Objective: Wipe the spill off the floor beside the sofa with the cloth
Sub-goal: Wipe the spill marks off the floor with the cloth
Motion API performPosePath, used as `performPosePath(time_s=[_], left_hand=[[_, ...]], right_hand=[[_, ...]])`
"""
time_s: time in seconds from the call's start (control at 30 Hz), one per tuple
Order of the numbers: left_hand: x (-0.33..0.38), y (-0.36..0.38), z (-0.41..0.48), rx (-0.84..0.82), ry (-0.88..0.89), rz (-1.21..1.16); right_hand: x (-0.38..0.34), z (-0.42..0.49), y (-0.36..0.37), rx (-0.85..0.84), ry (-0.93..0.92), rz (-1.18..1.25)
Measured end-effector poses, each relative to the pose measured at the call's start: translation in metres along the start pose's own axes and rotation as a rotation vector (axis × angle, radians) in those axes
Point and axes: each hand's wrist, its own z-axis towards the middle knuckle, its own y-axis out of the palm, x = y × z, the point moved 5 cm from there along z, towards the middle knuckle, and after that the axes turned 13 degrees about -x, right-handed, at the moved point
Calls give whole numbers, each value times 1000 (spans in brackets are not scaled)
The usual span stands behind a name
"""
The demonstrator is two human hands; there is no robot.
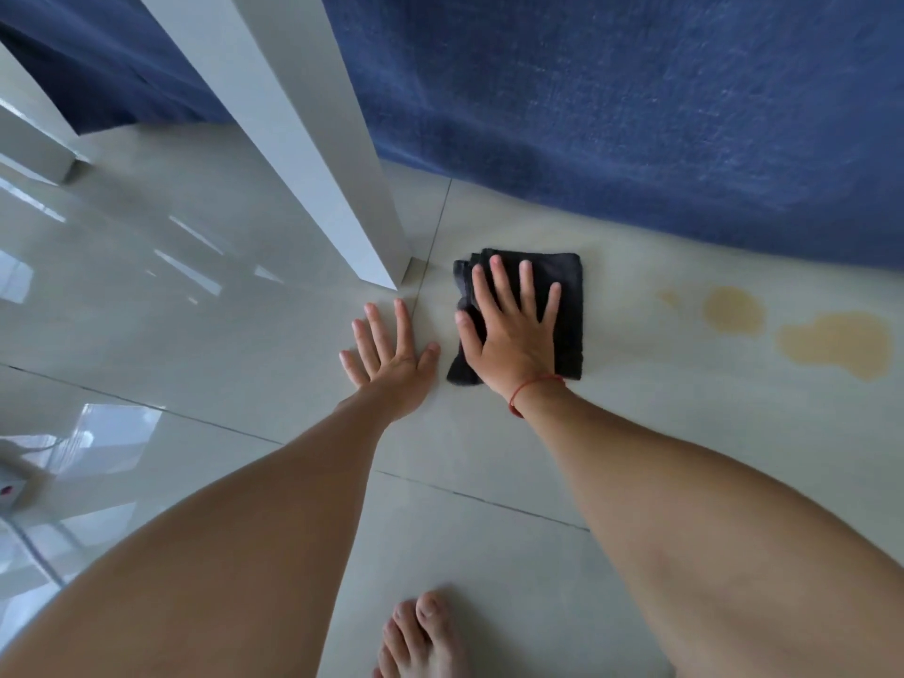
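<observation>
A folded black cloth [567,286] lies flat on the pale tiled floor [489,457] just in front of the blue sofa [636,115]. My right hand [513,335] rests palm-down on the cloth with fingers spread, a red string around its wrist. My left hand [391,354] lies flat on the bare tile to the left of the cloth, fingers apart, holding nothing. The spill [831,345] is a set of yellowish puddles on the floor well to the right of the cloth, with a smaller patch [734,310] nearer to it. Cloth and spill are apart.
A white table leg [342,188] stands on the floor directly left of the cloth. A second white leg [34,139] is at the far left. My bare foot [420,638] is at the bottom edge. A small white object [12,491] lies at the left edge.
</observation>
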Motion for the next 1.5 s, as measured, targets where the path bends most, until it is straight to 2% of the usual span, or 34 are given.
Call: performPosePath(time_s=[0.13,0.23,0.33,0.47,0.6,0.7,0.83,0.93,1.0,1.07,1.13,1.2,1.27,1.37,1.5], left_hand=[[-2,1,0,11,-1,2],[-4,2,0,29,2,-6],[-3,2,0,50,14,-28],[-3,2,4,44,14,-13],[-5,3,5,36,12,-7],[-5,2,4,19,14,-10],[-4,3,2,26,-5,-16],[-2,3,-1,49,-24,-10],[2,3,-6,146,-17,-21],[16,1,-17,307,90,-37],[43,6,-28,374,284,44],[72,12,-26,353,392,108],[94,17,-12,251,332,98],[106,30,11,72,152,176],[104,35,22,23,120,211]], right_hand=[[14,-31,5,-51,-209,-77],[56,-58,4,-74,-238,-108],[97,-68,-6,-12,-30,-47],[100,-46,-13,113,296,66],[80,-10,-15,85,365,127],[58,5,-16,49,314,113],[23,-15,-1,-3,79,-8],[22,-42,6,-21,-32,-9],[37,-60,7,-51,-89,-27],[63,-77,5,-70,-98,-39],[94,-94,2,-83,-36,-25],[129,-109,-3,-77,86,16],[163,-120,-10,-57,211,39],[195,-115,-22,11,352,53],[194,-85,-26,91,434,82]])
